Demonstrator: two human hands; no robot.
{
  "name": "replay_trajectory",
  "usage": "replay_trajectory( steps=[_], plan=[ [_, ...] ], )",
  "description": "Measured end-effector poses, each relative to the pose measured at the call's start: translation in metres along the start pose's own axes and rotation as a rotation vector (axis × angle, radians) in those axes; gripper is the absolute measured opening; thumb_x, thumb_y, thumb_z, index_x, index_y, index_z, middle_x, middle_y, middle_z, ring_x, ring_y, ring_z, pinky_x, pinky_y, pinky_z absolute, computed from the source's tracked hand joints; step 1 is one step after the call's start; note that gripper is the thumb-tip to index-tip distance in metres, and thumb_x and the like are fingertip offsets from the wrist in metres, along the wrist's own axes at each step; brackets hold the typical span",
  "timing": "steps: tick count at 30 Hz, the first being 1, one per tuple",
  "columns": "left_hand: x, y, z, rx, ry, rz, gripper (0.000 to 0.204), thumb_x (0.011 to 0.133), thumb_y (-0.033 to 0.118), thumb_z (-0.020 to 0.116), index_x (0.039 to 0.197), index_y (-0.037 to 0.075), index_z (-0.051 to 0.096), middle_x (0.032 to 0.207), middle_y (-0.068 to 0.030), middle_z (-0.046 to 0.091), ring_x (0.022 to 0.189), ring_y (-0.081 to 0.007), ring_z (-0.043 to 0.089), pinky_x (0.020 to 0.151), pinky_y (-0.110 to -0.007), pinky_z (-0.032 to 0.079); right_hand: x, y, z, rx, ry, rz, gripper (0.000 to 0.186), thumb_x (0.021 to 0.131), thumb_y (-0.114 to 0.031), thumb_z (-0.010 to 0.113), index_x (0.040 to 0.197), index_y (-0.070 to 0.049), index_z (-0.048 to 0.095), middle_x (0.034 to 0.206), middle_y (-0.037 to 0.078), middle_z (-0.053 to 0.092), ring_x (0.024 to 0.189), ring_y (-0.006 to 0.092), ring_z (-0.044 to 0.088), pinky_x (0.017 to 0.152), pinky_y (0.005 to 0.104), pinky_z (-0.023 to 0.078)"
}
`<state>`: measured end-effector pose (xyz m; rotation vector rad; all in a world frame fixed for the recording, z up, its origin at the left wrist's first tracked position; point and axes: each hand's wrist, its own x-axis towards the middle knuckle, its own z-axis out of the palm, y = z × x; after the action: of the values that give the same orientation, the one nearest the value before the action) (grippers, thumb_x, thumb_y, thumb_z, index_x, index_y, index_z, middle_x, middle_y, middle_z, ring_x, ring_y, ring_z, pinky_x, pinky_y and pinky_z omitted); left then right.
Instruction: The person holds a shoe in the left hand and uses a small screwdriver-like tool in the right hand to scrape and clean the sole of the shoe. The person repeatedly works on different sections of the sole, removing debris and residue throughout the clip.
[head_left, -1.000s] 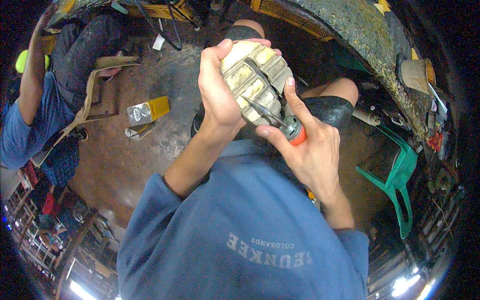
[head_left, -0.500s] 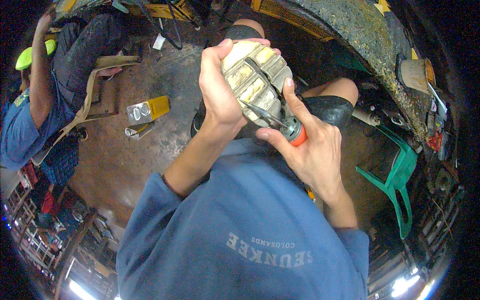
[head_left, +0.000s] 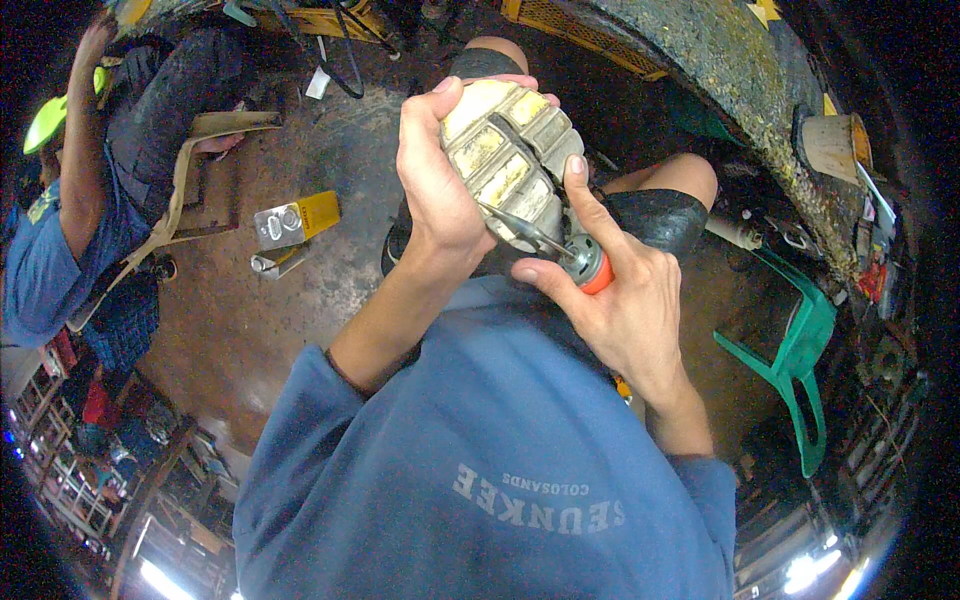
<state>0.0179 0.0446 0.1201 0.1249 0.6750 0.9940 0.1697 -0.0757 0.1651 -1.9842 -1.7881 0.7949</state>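
My left hand (head_left: 437, 170) grips the left edge of a rounded, pale grey-yellow piece (head_left: 500, 155) with raised, tread-like blocks and dark grooves. The piece is held tilted above my knees. My right hand (head_left: 625, 290) is closed around a small rotary tool (head_left: 582, 258) with a grey slotted collar and an orange band. Its thin metal tip points left across the lower part of the piece; whether it touches the surface I cannot tell. My right index finger rests against the right edge of the piece. The rest of the tool's body is hidden in my palm.
A yellow and grey box (head_left: 300, 220) and a small clear container (head_left: 277, 262) lie on the floor to the left. At the far left sits another person (head_left: 75, 230) beside a bent chair (head_left: 170, 215). A green plastic chair (head_left: 800, 350) and a rough bench edge (head_left: 720, 110) are on the right.
My hands and the piece stay nearly in place, while the tool's tip has shifted very slightly. At the far left, the other person has moved a little.
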Motion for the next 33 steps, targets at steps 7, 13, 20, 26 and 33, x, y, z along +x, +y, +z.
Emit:
replay_trajectory(
  steps=[7,13,20,26,33],
  plan=[
    [0.0,0.0,-0.002,0.026,0.005,0.006,0.066,0.106,0.05,0.04,0.124,-0.006,0.071,0.109,-0.0231,0.08,0.095,-0.034,0.078,0.091,-0.046,0.064,0.001,-0.001,-0.001,0.04,0.011,0.056,0.096,0.089,-0.072,0.08,0.167,-0.023,0.053,0.088,0.025,0.079,0.077,0.0438,0.079,0.07,0.0532,0.063],
    [-0.001,-0.002,-0.002,0.053,0.034,0.035,0.065,0.107,0.049,0.039,0.122,-0.005,0.071,0.108,-0.0222,0.08,0.097,-0.0331,0.078,0.094,-0.045,0.063,0.002,-0.004,-0.003,0.038,-0.004,0.092,0.096,0.089,-0.072,0.08,0.167,-0.024,0.052,0.087,0.026,0.079,0.077,0.0458,0.079,0.072,0.0545,0.063],
    [-0.001,-0.003,-0.002,0.026,0.045,0.03,0.064,0.107,0.049,0.039,0.122,-0.005,0.071,0.109,-0.0219,0.08,0.096,-0.0332,0.078,0.093,-0.045,0.063,0.001,-0.01,-0.002,0.032,0.009,0.08,0.094,0.089,-0.073,0.08,0.166,-0.025,0.054,0.086,0.026,0.078,0.077,0.0449,0.079,0.071,0.0545,0.063],
    [0.0,-0.002,-0.007,0.015,0.019,0.022,0.065,0.107,0.05,0.039,0.124,-0.004,0.071,0.11,-0.0223,0.08,0.098,-0.0336,0.078,0.094,-0.046,0.063,0.004,-0.012,-0.01,0.014,-0.052,0.197,0.08,0.088,-0.045,0.092,0.16,-0.025,0.063,0.109,0.02,0.084,0.094,0.0357,0.083,0.088,0.0455,0.063],
    [0.0,-0.004,-0.007,0.032,0.028,0.029,0.065,0.107,0.05,0.038,0.124,-0.004,0.071,0.111,-0.0229,0.08,0.1,-0.0337,0.078,0.096,-0.046,0.063,0.009,-0.013,-0.013,0.011,-0.036,0.215,0.075,0.09,-0.047,0.09,0.157,-0.027,0.066,0.109,0.021,0.084,0.095,0.0355,0.083,0.088,0.0446,0.062]
  ],
)
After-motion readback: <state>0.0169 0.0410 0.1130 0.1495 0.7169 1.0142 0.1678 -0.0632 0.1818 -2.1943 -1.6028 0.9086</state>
